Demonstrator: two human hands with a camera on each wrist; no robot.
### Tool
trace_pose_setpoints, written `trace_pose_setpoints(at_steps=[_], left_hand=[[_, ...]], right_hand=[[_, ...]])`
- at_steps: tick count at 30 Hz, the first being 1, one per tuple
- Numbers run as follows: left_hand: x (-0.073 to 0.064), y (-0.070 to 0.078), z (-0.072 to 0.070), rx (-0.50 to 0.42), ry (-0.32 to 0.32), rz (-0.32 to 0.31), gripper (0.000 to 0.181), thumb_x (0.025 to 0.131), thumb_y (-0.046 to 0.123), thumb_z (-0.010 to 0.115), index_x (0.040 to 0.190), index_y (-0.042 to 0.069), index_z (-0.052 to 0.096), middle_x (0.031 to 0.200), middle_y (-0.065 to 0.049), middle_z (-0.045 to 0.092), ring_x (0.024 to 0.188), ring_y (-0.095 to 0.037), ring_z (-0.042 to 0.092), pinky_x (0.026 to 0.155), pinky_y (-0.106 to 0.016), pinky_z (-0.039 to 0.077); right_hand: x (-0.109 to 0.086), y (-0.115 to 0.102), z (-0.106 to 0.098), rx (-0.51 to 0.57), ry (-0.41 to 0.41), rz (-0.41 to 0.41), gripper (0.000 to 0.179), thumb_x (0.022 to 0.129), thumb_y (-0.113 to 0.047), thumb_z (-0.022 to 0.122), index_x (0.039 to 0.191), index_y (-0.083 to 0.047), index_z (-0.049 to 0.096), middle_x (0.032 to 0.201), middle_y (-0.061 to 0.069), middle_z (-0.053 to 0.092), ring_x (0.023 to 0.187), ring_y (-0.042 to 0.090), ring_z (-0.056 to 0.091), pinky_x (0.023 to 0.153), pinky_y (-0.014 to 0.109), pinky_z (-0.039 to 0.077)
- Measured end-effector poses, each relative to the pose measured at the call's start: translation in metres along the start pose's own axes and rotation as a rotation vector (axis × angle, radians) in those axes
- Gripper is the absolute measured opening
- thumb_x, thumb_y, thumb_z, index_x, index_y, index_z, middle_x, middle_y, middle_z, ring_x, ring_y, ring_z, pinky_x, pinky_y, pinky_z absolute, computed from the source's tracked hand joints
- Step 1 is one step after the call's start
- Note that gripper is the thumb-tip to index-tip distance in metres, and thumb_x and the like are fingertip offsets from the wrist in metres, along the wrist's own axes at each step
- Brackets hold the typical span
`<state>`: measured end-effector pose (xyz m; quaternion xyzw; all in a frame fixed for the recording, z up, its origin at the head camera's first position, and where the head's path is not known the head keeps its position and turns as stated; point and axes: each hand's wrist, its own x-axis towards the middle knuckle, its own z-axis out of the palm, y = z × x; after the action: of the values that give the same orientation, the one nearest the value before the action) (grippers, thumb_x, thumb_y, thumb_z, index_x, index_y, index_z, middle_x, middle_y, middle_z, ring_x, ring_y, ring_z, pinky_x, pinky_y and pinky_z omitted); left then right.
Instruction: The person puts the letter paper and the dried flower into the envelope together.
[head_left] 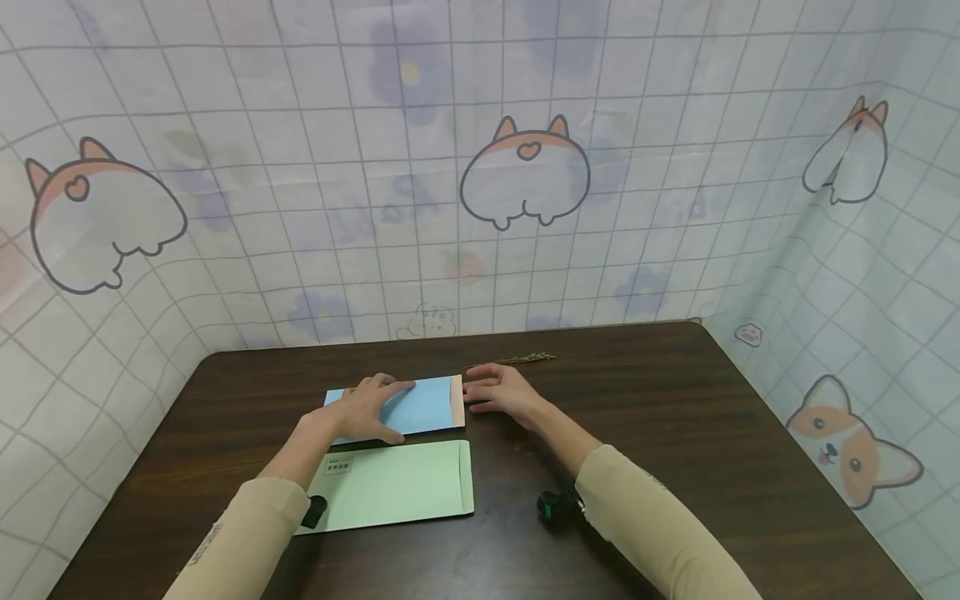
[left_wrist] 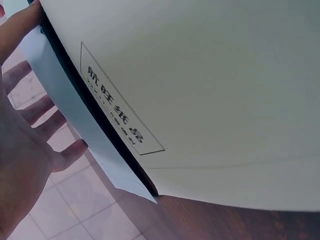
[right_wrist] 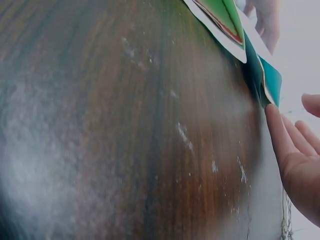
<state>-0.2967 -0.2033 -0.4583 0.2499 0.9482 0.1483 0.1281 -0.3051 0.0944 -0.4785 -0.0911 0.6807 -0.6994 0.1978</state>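
A blue envelope (head_left: 426,403) lies on the table, its pale flap strip (head_left: 457,401) at the right end. My left hand (head_left: 365,408) rests on its left half, fingers spread; the left wrist view shows that hand (left_wrist: 25,135) over the blue paper (left_wrist: 80,100). My right hand (head_left: 506,392) is at the flap end with its fingers extended, and in the right wrist view a fingertip (right_wrist: 272,112) meets the envelope's corner (right_wrist: 271,82). Nearer to me lies a light green envelope (head_left: 397,483) with a printed box of characters (left_wrist: 114,105) at its left end.
A dried grass sprig (head_left: 534,358) lies behind my right hand, near the table's back edge. The dark wooden table (head_left: 675,433) is bordered by a patterned cloth (head_left: 525,275) at the back and sides. A small black device (head_left: 555,507) sits by the right wrist.
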Motion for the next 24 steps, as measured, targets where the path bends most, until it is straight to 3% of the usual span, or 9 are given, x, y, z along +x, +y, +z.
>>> trace_pose_setpoints(at_steps=[24], left_hand=[[0.000, 0.002, -0.002, -0.008, -0.013, -0.022, 0.093, 0.083, 0.047, 0.085, 0.159, 0.020, 0.040, 0.153, -0.020, 0.037, 0.140, -0.042, 0.036, 0.105, -0.076, 0.026]], right_hand=[[0.008, 0.004, 0.015, 0.030, -0.009, 0.007, 0.053, 0.095, 0.006, 0.069, 0.143, 0.009, 0.047, 0.129, 0.027, 0.064, 0.113, 0.032, 0.068, 0.092, 0.042, 0.056]])
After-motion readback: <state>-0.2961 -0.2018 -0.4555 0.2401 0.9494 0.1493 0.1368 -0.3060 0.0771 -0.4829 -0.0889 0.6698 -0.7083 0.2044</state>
